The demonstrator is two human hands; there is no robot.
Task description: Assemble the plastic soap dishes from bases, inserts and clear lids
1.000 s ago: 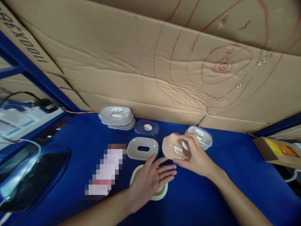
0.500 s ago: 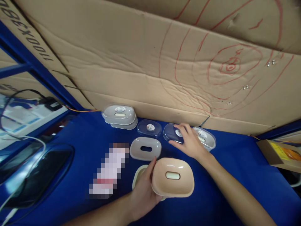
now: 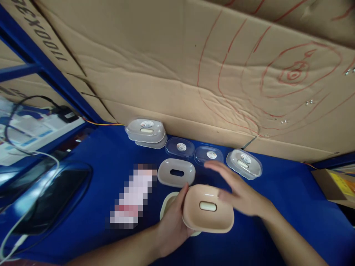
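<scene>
My left hand is closed on the left side of a peach soap dish, an oval bowl with a pale bar in its middle slot. My right hand hovers at the dish's upper right, fingers outstretched and holding nothing. Its blurred thumb overlaps the rim; I cannot tell if it touches. Partly hidden behind my left hand is a pale green dish. Just beyond lies a grey dish with an open slot. Two clear lids, one on the left and one on the right, lie farther back with round stickers.
Grey dishes with clear lids stand stacked at the back left and back right. A cardboard wall rises behind the blue table. A tablet-like device and cables lie left; a carton is at the right.
My right hand has drawn back from the right-hand clear lid toward the peach dish, leaving that lid on the table. My left hand still holds the dish. The view has shifted slightly.
</scene>
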